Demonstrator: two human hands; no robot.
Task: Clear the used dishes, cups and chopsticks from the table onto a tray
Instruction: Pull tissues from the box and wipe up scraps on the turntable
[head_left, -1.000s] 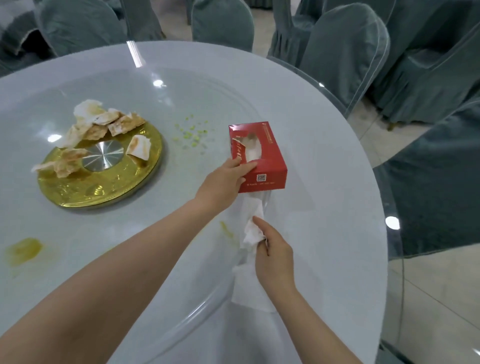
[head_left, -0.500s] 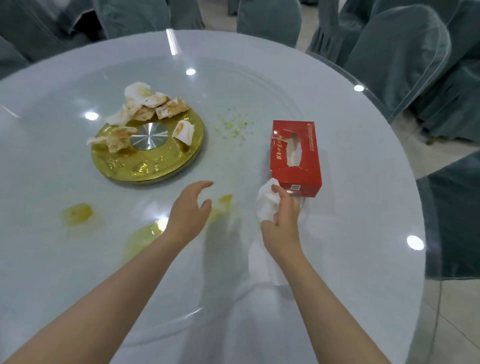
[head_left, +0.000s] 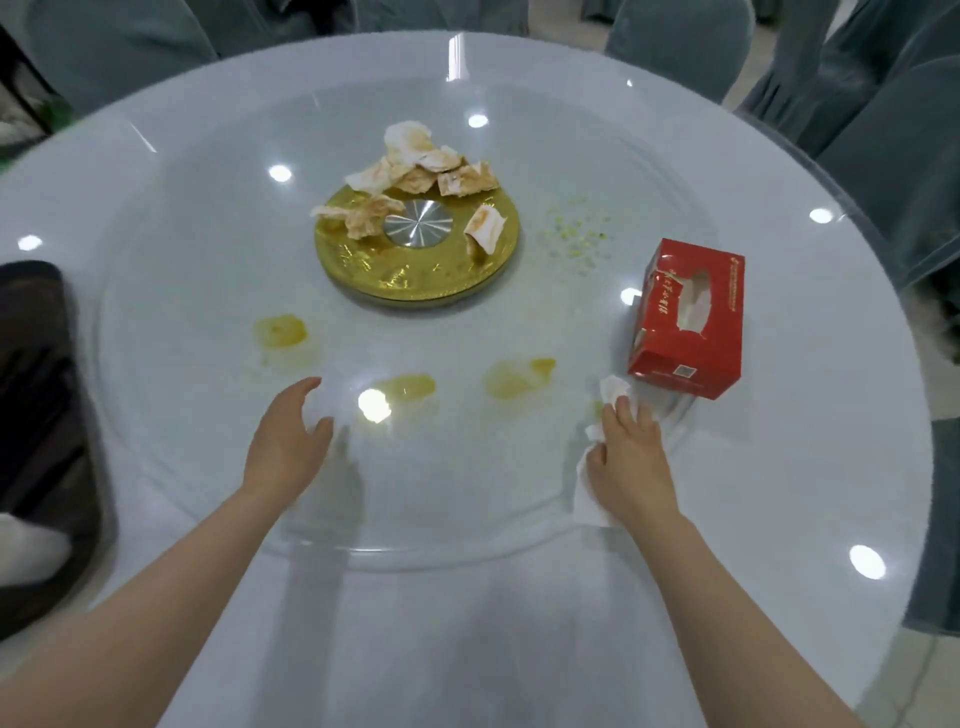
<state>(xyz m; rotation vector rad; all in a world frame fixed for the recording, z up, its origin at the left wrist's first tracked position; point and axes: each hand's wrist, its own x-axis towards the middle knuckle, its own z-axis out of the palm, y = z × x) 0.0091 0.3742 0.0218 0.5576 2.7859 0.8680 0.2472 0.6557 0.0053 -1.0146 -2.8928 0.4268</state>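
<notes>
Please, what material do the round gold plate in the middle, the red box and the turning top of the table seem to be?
Gold plate: probably metal, polished and embossed, since it shines; its silver hub looks like brushed metal.
Red box: printed cardboard with creased edges.
Turning top: apparently glass, clear and glossy, mirroring the ceiling lights.

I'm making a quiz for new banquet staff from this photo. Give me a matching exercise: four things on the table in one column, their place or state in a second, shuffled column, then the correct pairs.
Things
1. tissue box
2. gold disc
3. right hand
4. left hand

Places or states
A. at the centre of the table, with stained crumpled tissues on it
B. open, holding nothing, over the glass
C. red, torn open on top, to the right
D. gripping a white tissue

Pairs: 1-C, 2-A, 3-D, 4-B
</notes>
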